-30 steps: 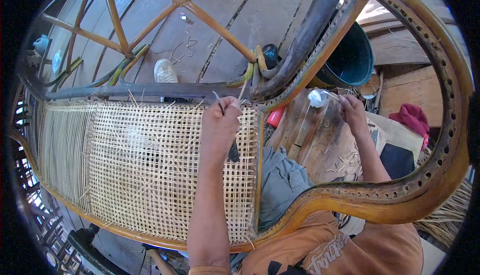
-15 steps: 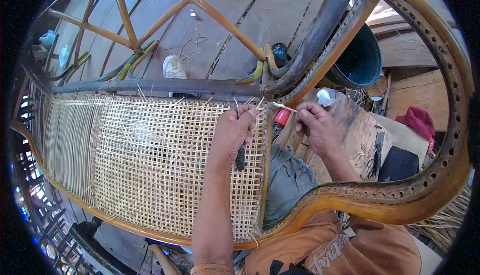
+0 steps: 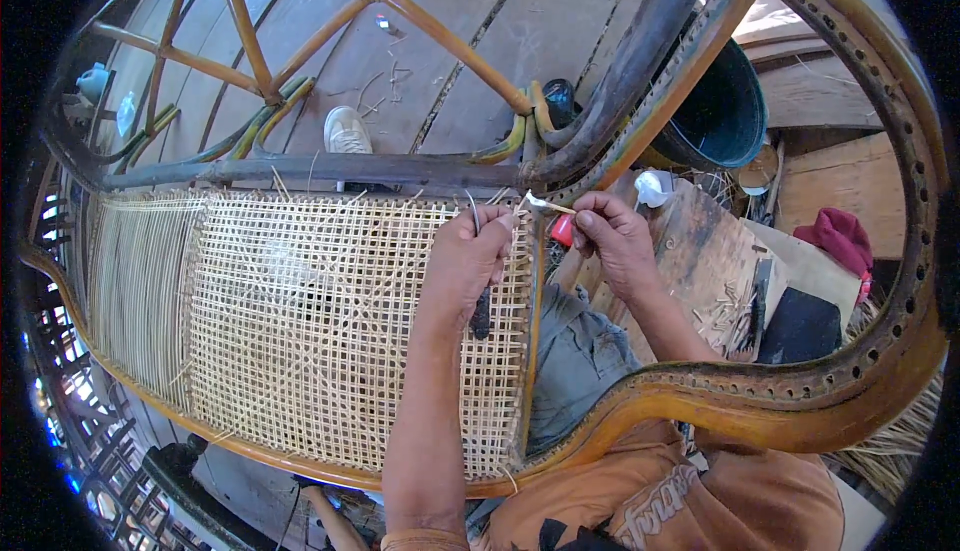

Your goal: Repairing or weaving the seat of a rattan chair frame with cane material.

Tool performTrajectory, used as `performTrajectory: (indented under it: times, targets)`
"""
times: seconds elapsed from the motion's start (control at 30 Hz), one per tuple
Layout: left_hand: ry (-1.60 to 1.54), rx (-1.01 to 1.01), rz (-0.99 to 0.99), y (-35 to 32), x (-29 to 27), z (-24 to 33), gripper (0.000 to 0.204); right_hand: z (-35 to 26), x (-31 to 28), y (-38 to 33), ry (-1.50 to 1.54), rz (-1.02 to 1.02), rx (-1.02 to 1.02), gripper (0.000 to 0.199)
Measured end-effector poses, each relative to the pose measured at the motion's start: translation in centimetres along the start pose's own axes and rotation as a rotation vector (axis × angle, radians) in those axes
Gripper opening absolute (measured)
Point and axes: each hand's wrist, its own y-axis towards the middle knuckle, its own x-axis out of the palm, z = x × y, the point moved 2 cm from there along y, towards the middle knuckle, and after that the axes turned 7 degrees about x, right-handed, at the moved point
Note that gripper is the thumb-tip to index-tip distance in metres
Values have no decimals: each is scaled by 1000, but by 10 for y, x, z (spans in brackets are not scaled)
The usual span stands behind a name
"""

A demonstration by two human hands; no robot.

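Observation:
My left hand point(image 3: 463, 266) lies over the right end of a woven cane panel point(image 3: 320, 321). It is closed around a dark-handled tool point(image 3: 481, 316) whose thin curved metal tip rises above the knuckles. Its thumb and forefinger meet close to a loose cane end at the panel's upper right corner. In a pinch, my right hand point(image 3: 618, 241) holds a thin wooden stick point(image 3: 556, 207). White paste coats the stick's far end, which is at that same corner, by the left fingertips; whether it touches the cane, I cannot tell.
The curved rattan frame point(image 3: 780, 421), lined with holes, loops around the right side. Beyond my right hand are a red object point(image 3: 562, 230), a small white container point(image 3: 654, 189) and a dark green bucket point(image 3: 725, 116). Small wooden pegs point(image 3: 728, 313) lie on a board near a maroon cloth point(image 3: 835, 241).
My right hand has moved left and slightly up, bringing the stick's white end to the panel's corner. My left hand has barely moved.

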Motion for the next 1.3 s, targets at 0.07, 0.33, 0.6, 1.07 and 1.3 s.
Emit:
performTrajectory:
  times: [0.07,0.33,0.6,1.07,1.3]
  targets:
    - [9,-1,0,0,1,1,18,0,-1,-1,-17,11,3,13]
    - [5,10,9,-1,2,0,21,7,4,-1,-47,44,57,12]
    - [13,17,4,-2,1,-2,21,8,7,-2,75,86,46,11]
    - [66,8,-9,-2,2,-1,20,17,14,-1,205,78,74,11]
    - [163,30,39,-6,4,6,21,-7,-31,-36,226,255,16,8]
